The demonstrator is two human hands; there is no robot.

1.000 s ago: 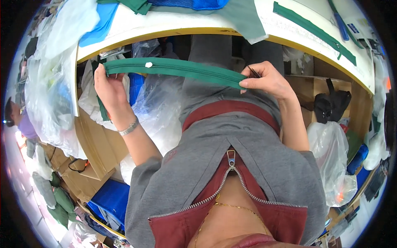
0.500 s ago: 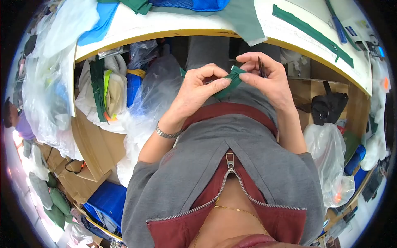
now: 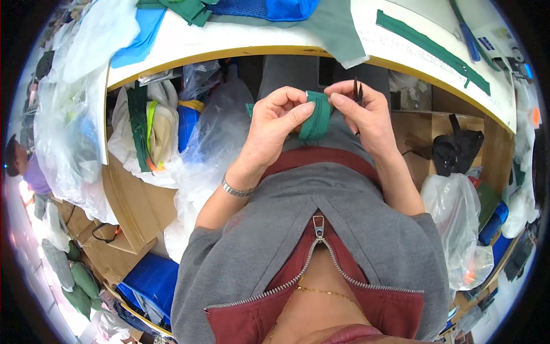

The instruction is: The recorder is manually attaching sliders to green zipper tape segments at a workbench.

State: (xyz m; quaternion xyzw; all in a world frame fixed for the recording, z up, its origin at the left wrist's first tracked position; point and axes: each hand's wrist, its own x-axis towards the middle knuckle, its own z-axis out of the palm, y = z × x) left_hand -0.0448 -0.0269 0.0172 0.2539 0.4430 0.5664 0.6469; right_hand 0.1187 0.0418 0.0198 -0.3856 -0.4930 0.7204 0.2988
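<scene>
We note the left hand (image 3: 275, 123) closed in a pinch, thumb on top, on the folded green zipper strip (image 3: 315, 114), which sits between both hands in front of the torso, just below the near edge of the worktable (image 3: 240, 40). The right hand (image 3: 366, 117) also grips the strip w/ thumb and forefinger, and a small dark pointed tool (image 3: 356, 90) stands upright between its fingers; we cannot tell what kind of tool. A metal bracelet (image 3: 236, 189) sits on the left wrist. Both forearms come up over a grey zip jacket (image 3: 355, 229) w/ a dark red garment beneath. On the worktable top: a second long green zipper strip (image 3: 432, 49) lies diagonally toward the right edge, a blue-handled tool (image 3: 467, 34) near the far right corner, grey fabric (image 3: 338, 28) draped over the near edge, blue mesh fabric (image 3: 286, 8) at the far edge. Under the table, left side: clear plastic bags (image 3: 215, 132) of fabric and a cardboard box (image 3: 134, 206). Right side: a black bag (image 3: 458, 152) and another plastic bag (image 3: 464, 223). A blue crate (image 3: 152, 281) sits at lower left.
</scene>
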